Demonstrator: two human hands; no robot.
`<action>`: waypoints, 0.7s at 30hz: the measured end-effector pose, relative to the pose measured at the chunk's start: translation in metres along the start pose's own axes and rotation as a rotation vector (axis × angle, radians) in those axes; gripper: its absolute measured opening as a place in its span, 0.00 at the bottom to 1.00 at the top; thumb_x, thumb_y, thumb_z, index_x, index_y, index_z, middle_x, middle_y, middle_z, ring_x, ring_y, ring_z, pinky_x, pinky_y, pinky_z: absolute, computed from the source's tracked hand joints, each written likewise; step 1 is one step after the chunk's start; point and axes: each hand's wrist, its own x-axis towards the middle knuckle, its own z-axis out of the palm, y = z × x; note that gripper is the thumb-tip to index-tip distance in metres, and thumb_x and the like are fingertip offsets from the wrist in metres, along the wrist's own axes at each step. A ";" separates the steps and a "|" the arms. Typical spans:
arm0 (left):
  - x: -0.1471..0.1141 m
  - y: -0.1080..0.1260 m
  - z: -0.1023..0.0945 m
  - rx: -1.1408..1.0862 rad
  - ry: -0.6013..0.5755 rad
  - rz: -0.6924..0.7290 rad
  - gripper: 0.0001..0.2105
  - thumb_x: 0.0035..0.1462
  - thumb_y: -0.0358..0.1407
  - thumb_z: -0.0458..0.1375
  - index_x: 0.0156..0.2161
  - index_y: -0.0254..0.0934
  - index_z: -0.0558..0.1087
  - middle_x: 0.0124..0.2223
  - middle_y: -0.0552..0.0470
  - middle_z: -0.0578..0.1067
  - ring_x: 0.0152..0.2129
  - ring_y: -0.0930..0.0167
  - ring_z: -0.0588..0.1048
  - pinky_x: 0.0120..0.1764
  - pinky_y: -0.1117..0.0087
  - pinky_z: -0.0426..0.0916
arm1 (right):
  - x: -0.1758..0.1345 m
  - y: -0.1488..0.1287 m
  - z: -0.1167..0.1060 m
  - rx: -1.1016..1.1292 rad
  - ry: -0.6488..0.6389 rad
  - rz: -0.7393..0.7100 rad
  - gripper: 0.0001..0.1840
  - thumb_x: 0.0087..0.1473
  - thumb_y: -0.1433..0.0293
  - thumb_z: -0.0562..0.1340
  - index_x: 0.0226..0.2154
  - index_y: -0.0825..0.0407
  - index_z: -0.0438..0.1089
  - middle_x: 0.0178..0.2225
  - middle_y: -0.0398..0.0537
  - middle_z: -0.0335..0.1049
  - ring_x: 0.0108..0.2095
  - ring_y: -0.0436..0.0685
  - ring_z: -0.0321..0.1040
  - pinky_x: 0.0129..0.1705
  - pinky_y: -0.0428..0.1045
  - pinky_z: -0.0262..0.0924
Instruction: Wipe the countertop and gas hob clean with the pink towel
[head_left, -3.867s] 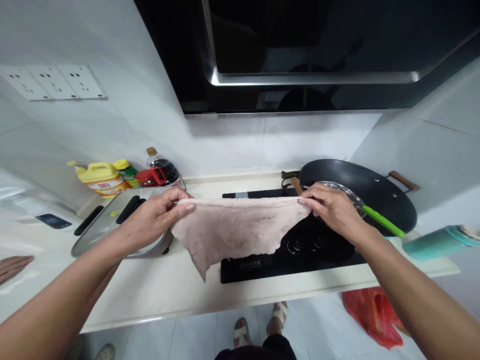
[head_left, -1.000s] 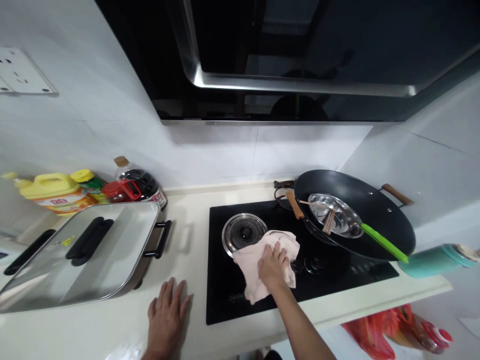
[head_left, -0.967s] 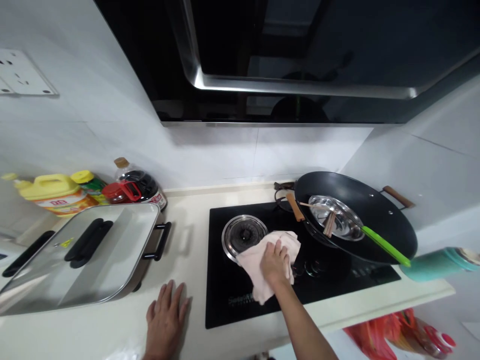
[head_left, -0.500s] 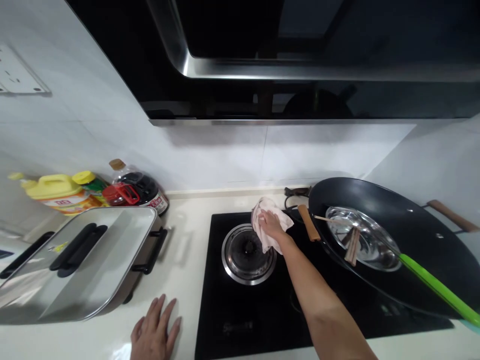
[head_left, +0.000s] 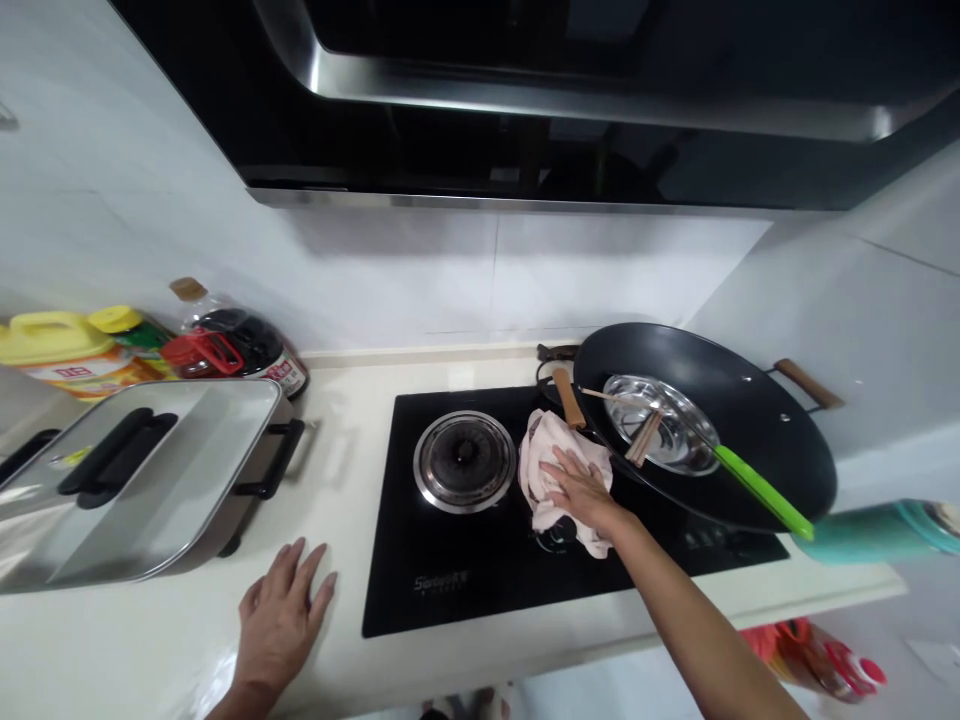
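Observation:
A pale pink cloth [head_left: 546,440] lies bunched on the black glass cooktop [head_left: 480,560], between the round burner [head_left: 465,462] and the wok. My right hand [head_left: 581,492] presses down on the cloth with its fingers over it, and the cloth spreads out around the hand. Part of the control knob [head_left: 559,535] shows at the cloth's lower edge. On the pale counter [head_left: 341,480], left of the cooktop, my left hand [head_left: 279,612] rests with fingers apart and nothing in it.
A large black wok [head_left: 742,400] holds a steel bowl [head_left: 686,440], wooden pieces [head_left: 645,437] and a green-handled utensil [head_left: 761,490]. To the left stands a lidded rectangular pan [head_left: 202,440], bottles [head_left: 247,340] behind it. A range hood [head_left: 525,150] hangs overhead. A teal bottle [head_left: 870,530] is at right.
My right hand has moved the cloth from the burner's upper right edge towards me and to the right, near the knob. The view has shifted; my left hand stays on the counter.

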 end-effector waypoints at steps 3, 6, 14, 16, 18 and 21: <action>0.001 0.000 0.000 0.015 -0.008 -0.005 0.28 0.68 0.49 0.41 0.63 0.39 0.71 0.68 0.38 0.67 0.68 0.56 0.61 0.63 0.49 0.56 | -0.004 0.005 -0.006 0.000 0.046 0.046 0.35 0.57 0.64 0.67 0.65 0.34 0.63 0.77 0.48 0.32 0.75 0.71 0.32 0.70 0.71 0.38; 0.002 0.000 0.001 0.020 -0.003 -0.002 0.29 0.69 0.50 0.40 0.62 0.38 0.71 0.68 0.38 0.67 0.68 0.56 0.61 0.62 0.48 0.57 | -0.002 0.008 -0.010 0.015 0.071 0.016 0.34 0.53 0.68 0.68 0.62 0.35 0.67 0.72 0.50 0.48 0.70 0.70 0.46 0.67 0.66 0.50; 0.003 0.004 -0.006 0.000 -0.035 -0.006 0.30 0.68 0.51 0.40 0.63 0.38 0.71 0.68 0.37 0.66 0.67 0.54 0.61 0.62 0.46 0.57 | -0.014 0.024 -0.011 0.035 0.227 0.010 0.30 0.57 0.75 0.59 0.61 0.42 0.68 0.63 0.50 0.60 0.62 0.61 0.59 0.63 0.54 0.57; 0.003 0.004 -0.007 -0.003 -0.046 -0.008 0.31 0.68 0.52 0.39 0.64 0.37 0.70 0.69 0.37 0.66 0.67 0.54 0.60 0.62 0.45 0.57 | -0.019 0.028 -0.009 0.037 0.260 0.073 0.30 0.61 0.73 0.54 0.64 0.45 0.66 0.66 0.54 0.57 0.63 0.63 0.59 0.64 0.57 0.55; 0.004 0.004 -0.007 -0.003 -0.044 -0.010 0.32 0.67 0.52 0.38 0.63 0.37 0.71 0.68 0.36 0.66 0.67 0.53 0.61 0.63 0.45 0.57 | -0.030 0.030 -0.003 0.042 0.256 0.087 0.27 0.64 0.69 0.54 0.64 0.46 0.67 0.68 0.56 0.56 0.66 0.65 0.56 0.66 0.59 0.52; 0.004 0.004 -0.006 -0.001 -0.038 -0.012 0.33 0.67 0.52 0.38 0.63 0.36 0.71 0.68 0.36 0.66 0.67 0.54 0.61 0.63 0.45 0.57 | -0.047 0.030 0.006 0.064 0.205 0.037 0.25 0.65 0.61 0.56 0.63 0.42 0.69 0.68 0.52 0.57 0.68 0.64 0.54 0.67 0.57 0.51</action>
